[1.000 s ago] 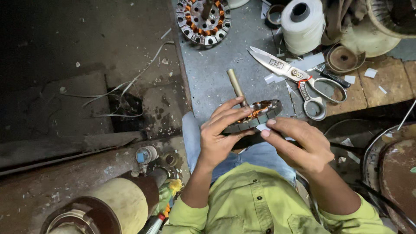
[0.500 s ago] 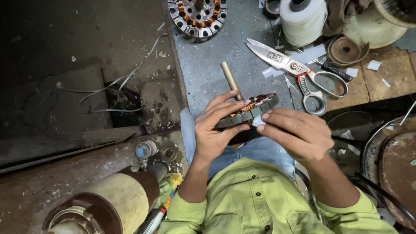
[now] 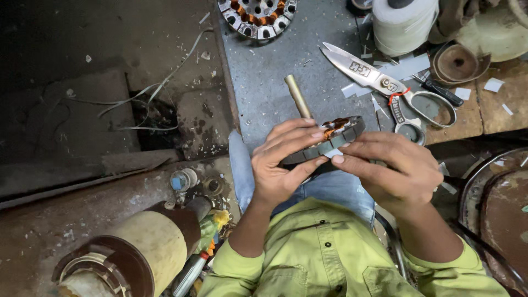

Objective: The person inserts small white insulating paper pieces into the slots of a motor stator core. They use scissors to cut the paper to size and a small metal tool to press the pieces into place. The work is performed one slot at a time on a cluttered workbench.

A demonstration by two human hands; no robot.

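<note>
Gripping 1 stator ring w/ 2 hands.

Motor repair workshop, wound stator, big shears, grimy metal bench

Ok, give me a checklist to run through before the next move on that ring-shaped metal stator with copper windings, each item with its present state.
1. Left hand grips the ring-shaped metal stator with copper windings from below and the side: ok.
2. Right hand has fingers on the stator's near edge: ok.
3. Small white slip at the right fingertips seated in a slot: cannot tell.
4. Large steel scissors with grey handles lie apart from both hands on the grey metal sheet: ok.
5. Brass-coloured rod lies on the sheet just beyond the stator: ok.
6. Windings undamaged: cannot tell.
</note>
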